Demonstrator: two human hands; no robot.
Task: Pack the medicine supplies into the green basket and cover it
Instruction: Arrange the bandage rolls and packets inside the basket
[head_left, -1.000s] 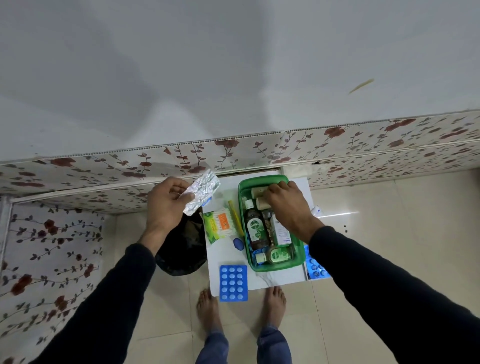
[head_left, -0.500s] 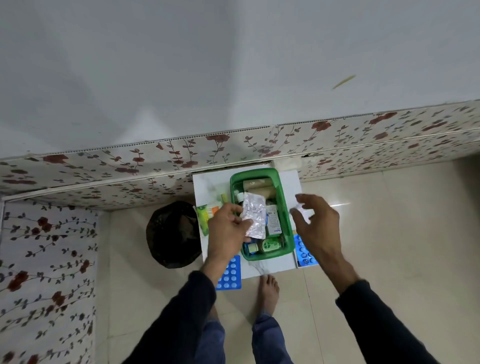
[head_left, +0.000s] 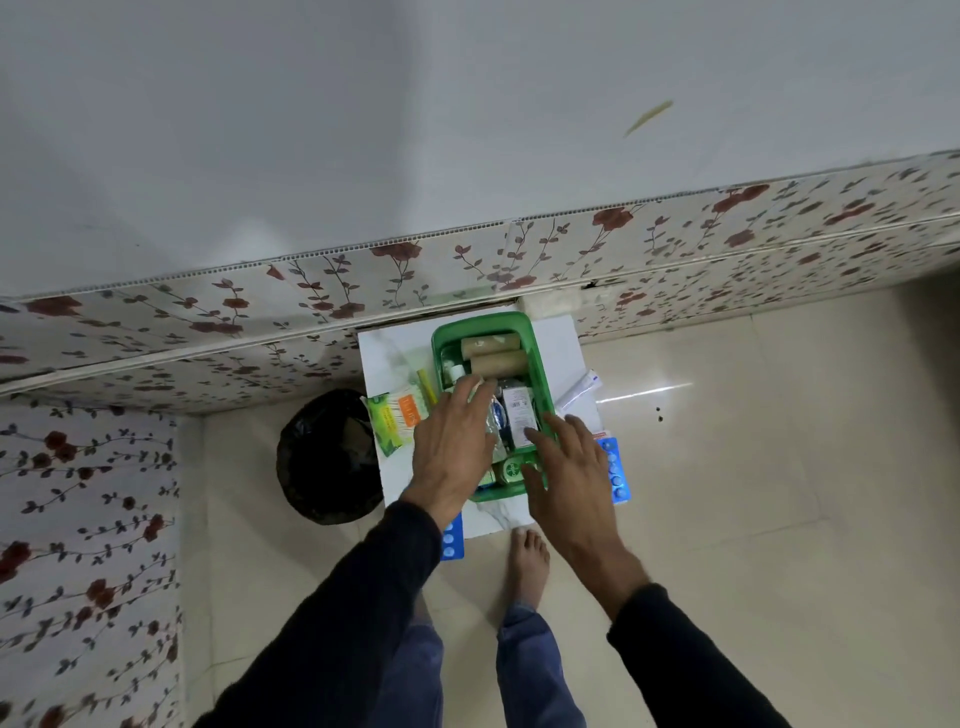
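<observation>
Green basket (head_left: 537, 364) sits mid-worktop (head_left: 558, 348). Left hand (head_left: 452, 447) presses foil strip (head_left: 491, 421) into it, fingers spread; right hand (head_left: 566, 467) open at basket's near edge. Lay strip flat btwn bottles.

Seen from above, a small white marble-patterned table (head_left: 558, 343) stands against a floral-papered wall. A green rectangular plastic basket (head_left: 537, 364) sits toward the table's far right corner, holding two tan bandage rolls (head_left: 492, 353), a white medicine box (head_left: 519, 413) and small bottles. The left hand (head_left: 452, 452) lies flat, fingers spread, over the basket's left side. The right hand (head_left: 569, 473), also spread, hovers at its near right corner. A green and orange packet (head_left: 392, 421) lies at the table's left edge. A blue pill tray (head_left: 615, 470) overhangs the right edge.
</observation>
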